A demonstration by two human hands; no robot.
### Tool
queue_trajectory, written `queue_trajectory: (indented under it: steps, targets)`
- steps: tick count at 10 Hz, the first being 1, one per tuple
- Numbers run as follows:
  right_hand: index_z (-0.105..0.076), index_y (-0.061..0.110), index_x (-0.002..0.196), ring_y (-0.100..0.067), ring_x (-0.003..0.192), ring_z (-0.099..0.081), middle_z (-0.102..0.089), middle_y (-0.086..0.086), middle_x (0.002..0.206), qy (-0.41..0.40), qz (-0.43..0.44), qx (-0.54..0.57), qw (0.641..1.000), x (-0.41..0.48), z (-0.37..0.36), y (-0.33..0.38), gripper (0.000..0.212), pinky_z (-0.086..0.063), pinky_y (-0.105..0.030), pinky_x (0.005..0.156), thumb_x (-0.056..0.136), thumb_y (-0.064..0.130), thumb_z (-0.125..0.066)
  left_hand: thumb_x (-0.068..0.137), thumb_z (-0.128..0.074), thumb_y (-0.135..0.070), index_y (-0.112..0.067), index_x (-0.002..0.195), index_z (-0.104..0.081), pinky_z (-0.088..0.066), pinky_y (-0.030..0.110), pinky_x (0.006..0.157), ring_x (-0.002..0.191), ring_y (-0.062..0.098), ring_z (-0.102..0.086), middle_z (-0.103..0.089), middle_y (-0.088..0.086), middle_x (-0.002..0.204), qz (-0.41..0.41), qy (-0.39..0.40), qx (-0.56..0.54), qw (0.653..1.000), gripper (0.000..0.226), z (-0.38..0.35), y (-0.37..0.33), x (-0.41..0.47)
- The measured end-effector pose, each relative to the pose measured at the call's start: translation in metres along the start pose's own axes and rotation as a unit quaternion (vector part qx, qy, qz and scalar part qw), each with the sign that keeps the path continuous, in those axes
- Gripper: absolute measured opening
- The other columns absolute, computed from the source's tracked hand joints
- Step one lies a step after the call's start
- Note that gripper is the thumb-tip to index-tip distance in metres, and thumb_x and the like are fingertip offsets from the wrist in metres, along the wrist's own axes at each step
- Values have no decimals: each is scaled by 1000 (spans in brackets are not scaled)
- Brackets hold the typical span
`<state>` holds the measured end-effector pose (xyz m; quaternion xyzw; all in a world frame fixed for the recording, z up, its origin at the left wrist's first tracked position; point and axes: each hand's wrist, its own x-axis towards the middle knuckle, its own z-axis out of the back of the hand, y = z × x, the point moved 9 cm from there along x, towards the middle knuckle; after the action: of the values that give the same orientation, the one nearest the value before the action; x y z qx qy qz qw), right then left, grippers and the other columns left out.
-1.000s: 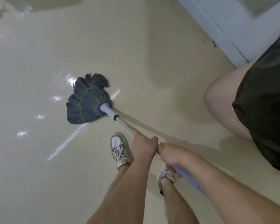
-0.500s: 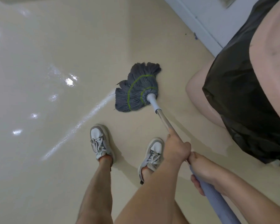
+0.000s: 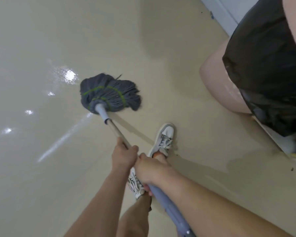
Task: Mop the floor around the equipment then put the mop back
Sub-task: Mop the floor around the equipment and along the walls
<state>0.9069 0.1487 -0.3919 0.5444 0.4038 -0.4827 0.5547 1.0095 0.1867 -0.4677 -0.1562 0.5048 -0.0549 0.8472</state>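
Since ~0.5 s ago the grey string mop head w/ green stitched bands (image 3: 109,94) has swung back left, away from the pinkish bin w/ black bag liner (image 3: 263,65). That reads as a side-to-side stroke, so mopping's prob. mid-way and put-back isn't due yet. It lies flat on the glossy beige floor (image 3: 41,48), strands fanned, ahead of the feet. The left hand (image 3: 124,157) is clenched round the wooden shaft (image 3: 116,132); the right hand (image 3: 149,170), touching behind it, is wrapped round the grey-blue grip (image 3: 166,202).
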Motion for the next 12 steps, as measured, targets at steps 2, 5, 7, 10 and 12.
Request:
queue_trajectory:
  steps: [2,5,7,10,12]
  targets:
    - [-38,5,136,-38,116,-53,-48,-15,131,-40,6,-41,998,9,-63,-9,43,-35,-36,72,94,2,-41,74,-64,-15,-8,86,-48,-54,43,76,78,34,-63,-61,9,74,19,-1,30,999,21,13,54,-10]
    - [-33,12,143,-38,106,-57,-48,-16,127,-87,57,-91,990,3,-34,-112,54,-42,-37,71,92,-1,-41,74,-65,-19,-9,104,-55,-57,42,84,93,34,-67,-70,12,93,-35,48,90,994,33,-86,23,-47]
    - [-40,8,135,-36,102,-60,-54,-16,117,-127,-40,19,991,-25,-15,-243,34,-45,-37,86,101,11,-31,81,-62,-24,-7,141,-33,-50,33,75,100,35,-64,-69,15,106,-119,132,168,970,68,-220,-2,-103]
    - [-43,18,89,-21,48,-46,-49,-10,59,-67,-105,296,947,-59,-39,-299,31,-51,-34,54,103,29,-18,77,-61,-20,-12,129,-40,-50,37,80,103,37,-60,-62,14,109,-142,174,137,965,57,-273,8,-143]
    - [-40,7,123,-22,53,-51,-55,-13,74,7,-99,290,952,-56,-73,-232,31,-41,-24,51,104,28,-27,75,-62,-15,-16,81,-37,-41,33,62,78,28,-50,-49,7,85,-110,94,111,983,25,-194,45,-116]
